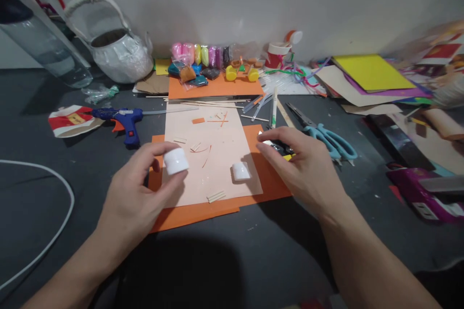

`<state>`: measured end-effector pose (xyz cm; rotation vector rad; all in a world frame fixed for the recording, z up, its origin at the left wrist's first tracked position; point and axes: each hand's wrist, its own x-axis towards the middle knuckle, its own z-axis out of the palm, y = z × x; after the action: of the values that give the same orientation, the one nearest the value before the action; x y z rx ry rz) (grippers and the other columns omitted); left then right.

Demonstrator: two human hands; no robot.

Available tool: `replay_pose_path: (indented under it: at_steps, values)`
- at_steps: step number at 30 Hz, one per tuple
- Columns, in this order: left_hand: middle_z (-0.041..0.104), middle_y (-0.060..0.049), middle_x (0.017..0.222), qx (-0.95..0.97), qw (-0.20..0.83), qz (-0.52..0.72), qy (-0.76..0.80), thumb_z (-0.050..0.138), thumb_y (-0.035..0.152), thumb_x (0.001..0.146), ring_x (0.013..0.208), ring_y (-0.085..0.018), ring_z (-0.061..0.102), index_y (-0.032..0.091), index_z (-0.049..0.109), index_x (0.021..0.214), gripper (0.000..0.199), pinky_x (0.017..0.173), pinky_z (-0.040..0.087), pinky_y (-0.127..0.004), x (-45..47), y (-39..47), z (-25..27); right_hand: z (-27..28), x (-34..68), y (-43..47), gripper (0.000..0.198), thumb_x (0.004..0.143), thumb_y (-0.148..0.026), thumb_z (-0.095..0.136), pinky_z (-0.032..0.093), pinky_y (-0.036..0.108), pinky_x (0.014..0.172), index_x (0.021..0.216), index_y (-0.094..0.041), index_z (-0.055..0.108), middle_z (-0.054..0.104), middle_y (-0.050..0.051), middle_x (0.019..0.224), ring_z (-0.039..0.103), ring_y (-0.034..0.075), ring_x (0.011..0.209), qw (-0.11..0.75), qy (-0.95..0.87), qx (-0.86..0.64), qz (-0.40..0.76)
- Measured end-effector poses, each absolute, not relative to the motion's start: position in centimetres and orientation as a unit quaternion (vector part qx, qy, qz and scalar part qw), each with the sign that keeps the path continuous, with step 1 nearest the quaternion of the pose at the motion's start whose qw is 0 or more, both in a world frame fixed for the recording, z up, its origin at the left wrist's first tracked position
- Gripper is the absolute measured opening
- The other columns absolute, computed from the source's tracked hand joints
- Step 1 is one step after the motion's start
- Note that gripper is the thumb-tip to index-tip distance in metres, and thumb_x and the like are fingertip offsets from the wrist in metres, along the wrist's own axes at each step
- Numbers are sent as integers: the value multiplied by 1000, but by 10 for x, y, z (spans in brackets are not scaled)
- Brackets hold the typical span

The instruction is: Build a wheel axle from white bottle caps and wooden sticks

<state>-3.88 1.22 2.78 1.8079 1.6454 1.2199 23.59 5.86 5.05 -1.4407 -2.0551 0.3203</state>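
My left hand (136, 188) pinches a small white cylindrical piece (176, 161), like a bottle cap, between thumb and index finger, above the left side of the pale paper sheet (203, 181). A second white piece (240, 171), similar in size and narrower at the top, rests on the sheet's right side. My right hand (302, 166) hovers to the right of it, with thumb and index tips close but slightly apart and nothing visible held. Behind those fingers lies a black and yellow tool (289, 155), partly hidden. Short sticks (216, 196) and thin orange strips (206, 156) lie on the sheet.
Orange sheets (195, 217) lie under the pale paper. A blue glue gun (126, 120) sits left, blue-handled scissors (331, 142) right. Behind are clay packs (203, 55), a silvery basket (118, 55) and a bottle (50, 48). A purple tool (427, 193) is far right.
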Motion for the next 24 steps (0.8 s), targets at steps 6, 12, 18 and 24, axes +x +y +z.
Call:
replay_pose_path:
  at_steps: [6,12,18,24]
  values:
    - [68,-3,114,420,236,735,478,77,15,79,104,-20,70,25,67,106,30,83,53,-28,-53,26,55,37,229,64,14,93,-30,59,49,32,70,95,-20,68,72,3,88,68,21,80,343,-764,-527,143]
    - [68,0,103,220,315,791,476,73,28,82,94,-13,67,24,67,94,14,87,48,-28,-83,43,51,54,205,53,20,94,-35,57,52,31,72,104,-21,66,72,4,93,69,20,82,356,-751,-505,234]
    - [68,0,100,167,330,788,493,70,38,82,99,-15,64,24,62,90,18,93,43,-34,-97,51,35,80,109,81,23,97,-30,59,54,27,75,116,-19,63,73,5,98,69,16,86,152,-811,-457,333]
    - [64,3,99,188,256,830,459,74,31,79,97,-13,63,26,54,93,25,91,43,-29,-107,50,55,59,-16,137,31,98,-42,64,55,43,92,113,-14,65,67,9,112,66,23,102,57,-825,-495,265]
